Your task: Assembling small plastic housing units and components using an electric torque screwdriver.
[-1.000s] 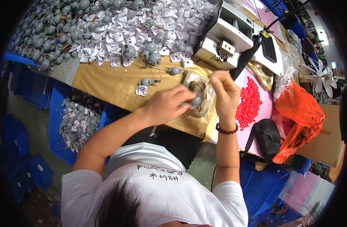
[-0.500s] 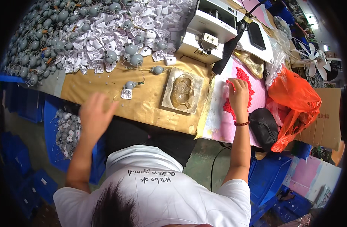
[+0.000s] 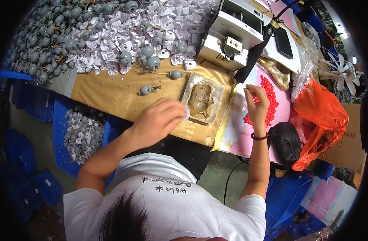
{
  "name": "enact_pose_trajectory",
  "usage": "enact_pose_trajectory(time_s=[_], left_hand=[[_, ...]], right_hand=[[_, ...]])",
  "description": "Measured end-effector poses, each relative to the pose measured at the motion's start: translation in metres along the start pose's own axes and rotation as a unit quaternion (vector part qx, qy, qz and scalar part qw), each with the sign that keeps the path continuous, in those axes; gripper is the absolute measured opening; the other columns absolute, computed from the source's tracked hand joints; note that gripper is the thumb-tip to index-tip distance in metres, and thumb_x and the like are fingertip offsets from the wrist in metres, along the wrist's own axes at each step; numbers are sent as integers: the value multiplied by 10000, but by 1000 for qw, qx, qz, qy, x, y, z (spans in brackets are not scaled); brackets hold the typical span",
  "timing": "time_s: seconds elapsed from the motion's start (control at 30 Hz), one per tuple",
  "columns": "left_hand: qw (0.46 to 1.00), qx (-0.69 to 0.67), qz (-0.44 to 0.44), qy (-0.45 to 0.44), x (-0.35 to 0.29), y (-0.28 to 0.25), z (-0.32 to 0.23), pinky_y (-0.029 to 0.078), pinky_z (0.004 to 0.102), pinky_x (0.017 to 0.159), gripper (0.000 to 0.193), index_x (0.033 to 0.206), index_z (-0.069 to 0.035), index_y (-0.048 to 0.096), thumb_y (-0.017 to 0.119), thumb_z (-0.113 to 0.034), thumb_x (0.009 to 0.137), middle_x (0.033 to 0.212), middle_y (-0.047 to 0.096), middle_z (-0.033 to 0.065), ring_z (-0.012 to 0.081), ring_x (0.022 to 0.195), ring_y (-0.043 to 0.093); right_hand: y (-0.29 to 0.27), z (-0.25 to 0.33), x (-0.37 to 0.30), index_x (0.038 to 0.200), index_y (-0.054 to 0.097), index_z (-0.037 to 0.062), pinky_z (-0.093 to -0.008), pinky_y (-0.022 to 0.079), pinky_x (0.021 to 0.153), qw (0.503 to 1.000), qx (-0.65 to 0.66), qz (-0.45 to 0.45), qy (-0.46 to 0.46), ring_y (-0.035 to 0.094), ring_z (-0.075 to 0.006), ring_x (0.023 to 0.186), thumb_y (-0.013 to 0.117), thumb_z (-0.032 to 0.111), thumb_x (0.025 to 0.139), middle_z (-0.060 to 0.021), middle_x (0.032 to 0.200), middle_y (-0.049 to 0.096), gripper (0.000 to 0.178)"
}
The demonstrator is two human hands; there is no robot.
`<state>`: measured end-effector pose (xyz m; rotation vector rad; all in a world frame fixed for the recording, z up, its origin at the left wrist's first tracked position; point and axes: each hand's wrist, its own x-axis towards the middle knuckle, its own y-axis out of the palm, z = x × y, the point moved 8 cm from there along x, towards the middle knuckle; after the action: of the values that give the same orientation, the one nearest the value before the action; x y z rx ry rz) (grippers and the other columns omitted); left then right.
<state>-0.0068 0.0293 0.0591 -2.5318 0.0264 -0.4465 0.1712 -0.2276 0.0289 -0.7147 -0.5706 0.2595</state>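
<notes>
My left hand [image 3: 158,121] is closed on a small white plastic piece [image 3: 186,113], held at its fingertips beside the metal mould block [image 3: 213,115]. That block has a rounded, yellowish hollow in its top. To the right, my right hand [image 3: 259,105] is in a pinch at the left side of a pile of small red pieces [image 3: 268,90]; whatever lies between its fingertips is too small to make out. On the brown table cover beyond my left hand lies a grey ball-shaped part [image 3: 145,90] with a short wire.
White plastic pieces [image 3: 111,44] and grey wired balls [image 3: 43,42] heap at the far left. A white machine [image 3: 228,40] stands behind the block. At right are a black pouch [image 3: 285,143] and an orange plastic bag [image 3: 322,104]. A blue bin [image 3: 61,138] sits below the table's left side.
My left hand has moved right towards the block, and the white piece that lay on the table is now in it. My right hand has drawn slightly back from the red pile.
</notes>
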Motion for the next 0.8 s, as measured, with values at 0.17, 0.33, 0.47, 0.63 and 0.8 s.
enact_pose_trajectory(time_s=[0.17,0.33,0.47,0.63,0.8], left_hand=[[997,56,30,38,57,50,25,461,410,954,155,940,-47,660,726,-45,800,1019,652,76,301,1105,571],[996,75,-41,0,62,47,32,431,407,991,203,983,-62,656,719,-48,791,1132,591,93,324,1123,520],[991,128,-28,22,59,-1,34,420,434,1013,237,1010,-67,659,705,-30,781,1177,569,105,320,1169,496],[932,359,12,44,52,-50,59,421,430,1008,183,940,-80,689,707,-25,766,1156,581,78,300,1202,475],[953,293,46,54,59,-62,70,452,402,964,82,854,-70,699,728,-80,778,1056,627,32,289,1180,504]], right_hand=[[27,74,0,895,683,31,-317,502,719,990,102,41,-90,635,-218,790,774,-23,768,-77,870,679,166],[60,109,-3,877,651,52,-360,480,697,973,81,55,-211,619,-261,781,784,-31,717,-63,882,678,224],[78,112,-14,909,654,57,-377,470,743,958,-28,83,-273,606,-256,872,768,49,747,-57,931,663,198],[79,120,-17,925,664,62,-392,476,775,956,-66,92,-272,593,-272,916,760,69,761,-64,988,652,190],[76,119,-16,1034,645,41,-418,490,819,967,-39,108,-227,595,-308,923,767,72,775,-104,1019,646,288]])
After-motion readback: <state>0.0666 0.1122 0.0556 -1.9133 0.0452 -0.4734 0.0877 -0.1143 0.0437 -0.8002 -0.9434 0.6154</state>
